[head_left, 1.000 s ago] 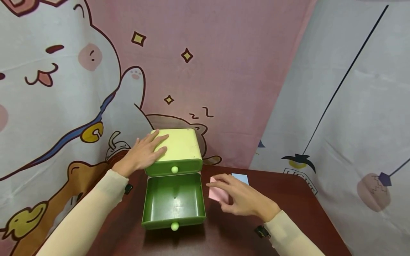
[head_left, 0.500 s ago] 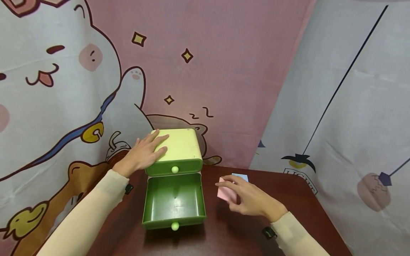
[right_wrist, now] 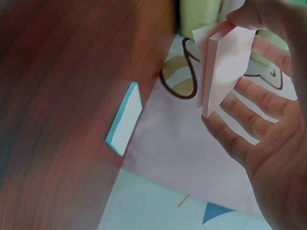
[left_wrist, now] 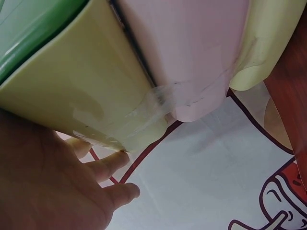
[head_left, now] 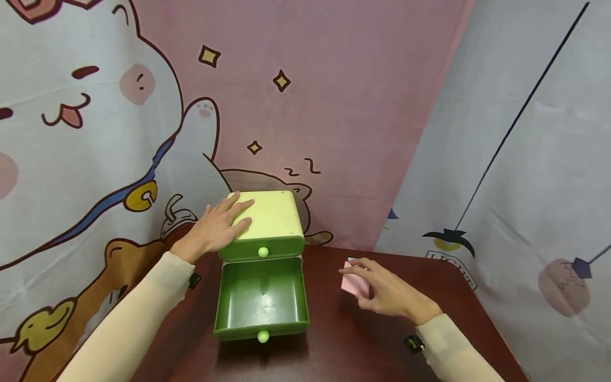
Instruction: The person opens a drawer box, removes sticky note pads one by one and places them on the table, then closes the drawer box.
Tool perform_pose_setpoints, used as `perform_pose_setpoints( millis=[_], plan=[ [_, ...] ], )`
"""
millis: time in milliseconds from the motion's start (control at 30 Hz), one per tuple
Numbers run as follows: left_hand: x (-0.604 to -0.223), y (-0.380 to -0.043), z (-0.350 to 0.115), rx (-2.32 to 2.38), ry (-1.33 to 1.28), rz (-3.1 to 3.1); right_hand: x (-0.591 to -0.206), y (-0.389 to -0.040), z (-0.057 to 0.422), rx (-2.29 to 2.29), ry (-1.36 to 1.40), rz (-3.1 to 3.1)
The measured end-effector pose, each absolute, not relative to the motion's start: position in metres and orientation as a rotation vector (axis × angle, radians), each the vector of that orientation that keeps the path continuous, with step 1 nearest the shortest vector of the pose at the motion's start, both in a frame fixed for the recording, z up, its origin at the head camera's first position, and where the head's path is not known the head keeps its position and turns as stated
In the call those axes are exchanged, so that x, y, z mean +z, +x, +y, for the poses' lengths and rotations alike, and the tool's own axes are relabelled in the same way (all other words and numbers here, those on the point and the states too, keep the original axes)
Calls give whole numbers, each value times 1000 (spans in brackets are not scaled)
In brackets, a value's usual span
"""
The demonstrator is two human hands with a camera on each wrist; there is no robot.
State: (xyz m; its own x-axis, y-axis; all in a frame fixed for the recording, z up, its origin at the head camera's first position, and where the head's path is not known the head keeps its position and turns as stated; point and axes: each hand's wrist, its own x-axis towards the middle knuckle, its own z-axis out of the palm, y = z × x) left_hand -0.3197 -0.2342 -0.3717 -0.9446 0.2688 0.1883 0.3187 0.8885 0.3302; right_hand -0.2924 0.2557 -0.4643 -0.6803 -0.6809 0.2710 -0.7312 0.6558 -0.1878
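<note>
My left hand [head_left: 217, 228] rests with spread fingers on the pale yellow top of a small drawer cabinet [head_left: 274, 215]. In the left wrist view, its fingertips reach past the edge of the cabinet's yellow casing [left_wrist: 91, 91]. The lower green drawer [head_left: 263, 297] is pulled out and nothing shows inside it; the upper one is closed. To the right of the cabinet, my right hand [head_left: 391, 289] pinches a pink sticky note pad [right_wrist: 230, 62] by its edges, raised above the table. A blue sticky note pad [right_wrist: 125, 120] lies behind it, mostly hidden by the hand in the head view.
The dark reddish-brown table [head_left: 458, 313] extends to the right of the hand and in front of the drawer. A pink and white cartoon-print cloth [head_left: 353, 132] hangs right behind the table. The lower drawer's light green knob [head_left: 263, 336] juts towards the front.
My right hand has moved to the right with the pink pad, away from the open drawer, and now covers most of the blue pad. The left hand stays on the cabinet.
</note>
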Motion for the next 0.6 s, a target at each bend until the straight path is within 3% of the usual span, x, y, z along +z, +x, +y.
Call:
perform_pose_setpoints(
  millis=[600],
  plan=[
    [-371, -319, -234, -544, -447, -2920, -482, -319, 295, 439, 1072, -2751]
  ],
)
